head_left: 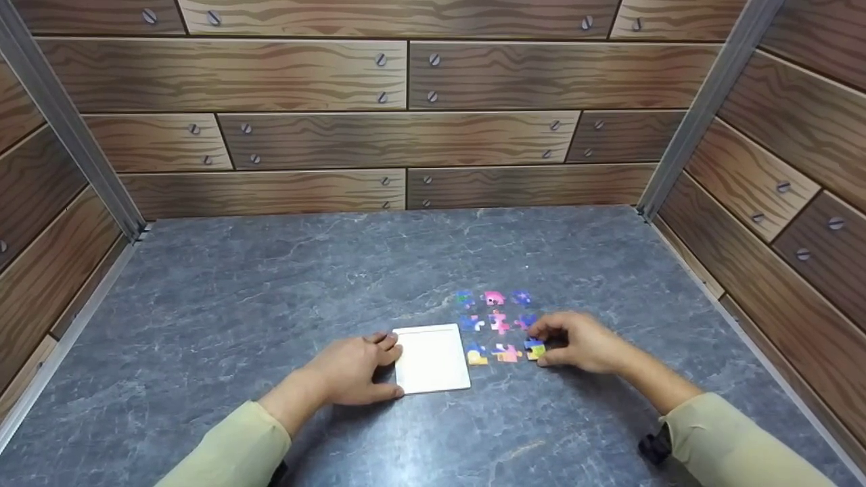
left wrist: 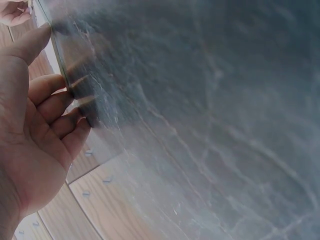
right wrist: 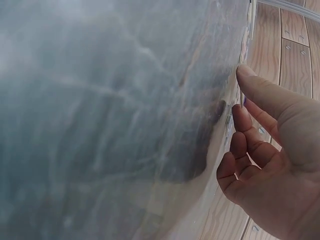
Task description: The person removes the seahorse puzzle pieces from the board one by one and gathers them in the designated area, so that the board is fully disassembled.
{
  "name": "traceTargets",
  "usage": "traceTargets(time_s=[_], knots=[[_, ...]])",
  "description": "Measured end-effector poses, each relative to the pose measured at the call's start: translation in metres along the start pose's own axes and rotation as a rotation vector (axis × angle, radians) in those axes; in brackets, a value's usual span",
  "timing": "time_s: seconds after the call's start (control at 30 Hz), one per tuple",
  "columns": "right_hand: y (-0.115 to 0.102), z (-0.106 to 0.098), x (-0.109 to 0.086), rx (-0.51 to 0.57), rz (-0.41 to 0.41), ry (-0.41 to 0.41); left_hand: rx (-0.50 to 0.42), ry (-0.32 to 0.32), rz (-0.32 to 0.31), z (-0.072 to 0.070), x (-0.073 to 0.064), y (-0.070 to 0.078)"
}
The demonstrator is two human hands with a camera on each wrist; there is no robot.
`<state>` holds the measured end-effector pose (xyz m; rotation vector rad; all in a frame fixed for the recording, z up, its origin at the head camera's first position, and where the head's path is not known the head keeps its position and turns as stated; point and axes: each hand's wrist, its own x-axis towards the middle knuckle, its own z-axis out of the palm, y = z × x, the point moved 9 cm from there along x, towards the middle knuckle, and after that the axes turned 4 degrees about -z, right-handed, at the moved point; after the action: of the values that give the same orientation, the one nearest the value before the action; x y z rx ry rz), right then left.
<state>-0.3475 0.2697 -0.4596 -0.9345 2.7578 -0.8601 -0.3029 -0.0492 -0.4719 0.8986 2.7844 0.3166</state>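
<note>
A square white puzzle tray (head_left: 431,358) lies on the tabletop, and my left hand (head_left: 355,368) holds it by its left side. The thumb is at the near left corner, with curled fingers farther up the same edge. In the left wrist view, the left hand (left wrist: 40,115) has its thumb and fingertips against the tray's edge. To the tray's right, my right hand (head_left: 582,345) pinches a yellow and blue puzzle piece (head_left: 536,349) at the near right of a group of pieces. The right wrist view shows the right hand (right wrist: 272,145) low over the table, the piece mostly hidden.
Several other jigsaw pieces lie in rows beside the tray, among them a pink piece (head_left: 494,298), a yellow piece (head_left: 477,355) and a blue piece (head_left: 521,297). Wood-patterned walls (head_left: 325,138) enclose the grey marbled table (head_left: 270,284) at the back and sides.
</note>
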Motion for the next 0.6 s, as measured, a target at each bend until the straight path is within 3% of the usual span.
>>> traceTargets(time_s=[0.6], knots=[[0.0071,0.0031,0.0,0.063,0.009,-0.031,0.001,-0.011,0.012,0.0018,0.0007,-0.0016]])
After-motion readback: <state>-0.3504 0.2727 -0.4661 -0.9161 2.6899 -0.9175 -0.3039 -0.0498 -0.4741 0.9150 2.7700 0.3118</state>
